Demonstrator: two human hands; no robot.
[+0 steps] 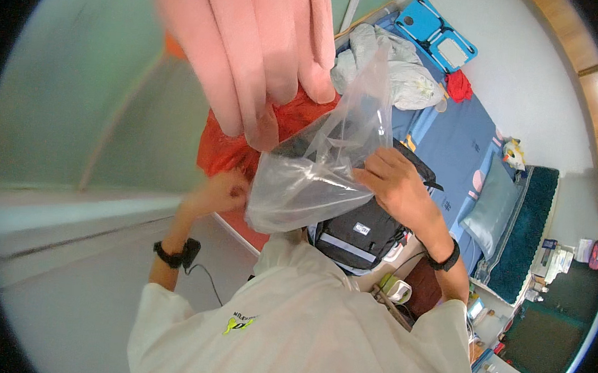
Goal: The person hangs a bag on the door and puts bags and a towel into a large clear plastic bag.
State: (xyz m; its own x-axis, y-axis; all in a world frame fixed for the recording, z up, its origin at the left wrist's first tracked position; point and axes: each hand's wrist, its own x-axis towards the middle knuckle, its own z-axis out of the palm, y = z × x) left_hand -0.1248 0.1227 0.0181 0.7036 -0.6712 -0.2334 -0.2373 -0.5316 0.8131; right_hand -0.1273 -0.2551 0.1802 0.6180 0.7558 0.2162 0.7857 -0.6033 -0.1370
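Observation:
A clear plastic bag (313, 177) is stretched out in front of my chest, creased and see-through. My right hand (397, 190) pinches its right side with bent fingers. On the other side, my left hand (221, 193) has its fingers curled at the bag's left edge; they are partly blurred and hidden. Behind the clear bag, close to my left hand, is a red plastic bag (229, 147). Long, rounded pink folds (253, 45) hang at the top, in front of part of the red bag. A black backpack (358, 236) with a grey stripe lies below my right hand.
A bed with a blue sheet (465, 139) stretches away at right, holding a pillow (495, 207), pale bundled plastic (390, 68) and a blue folding table (436, 33). A greenish panel (90, 102) stands at left. Small items crowd a surface (489, 338) at lower right.

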